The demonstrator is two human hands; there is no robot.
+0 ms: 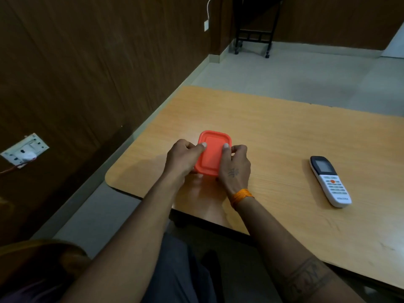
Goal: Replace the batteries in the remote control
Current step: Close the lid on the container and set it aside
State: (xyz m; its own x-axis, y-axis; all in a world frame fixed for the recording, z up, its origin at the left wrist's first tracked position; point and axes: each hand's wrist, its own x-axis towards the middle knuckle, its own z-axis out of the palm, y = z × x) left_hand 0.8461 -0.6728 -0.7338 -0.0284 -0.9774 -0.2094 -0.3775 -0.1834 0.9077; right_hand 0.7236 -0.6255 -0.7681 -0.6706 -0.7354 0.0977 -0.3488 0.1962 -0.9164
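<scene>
Both forearms reach forward from the bottom of the view to a small orange box [213,155] standing on the table [273,132] near its left edge. Left hand [182,159] grips the box's left side, fingers curled around the wall and thumb laid on the lid's left rim. Right hand [235,166] grips the right side in the same manner, thumb pressed on the lid's right rim (an orange thread band [241,196] circles this wrist). Both hands are closed on the box; the lid sits on it, so the contents cannot be seen.

Remote [330,181] lies flat on the table, face up, well apart to the right of the box and untouched. Its dark display end points away from the person; the white keypad end, with an orange key, points toward the near edge. Its battery cover is on the underside and is hidden.

Dark wood panelling [87,62] runs along the left, carrying a white socket plate [25,150]. A black wheeled frame [254,29] stands on the floor beyond the table.
</scene>
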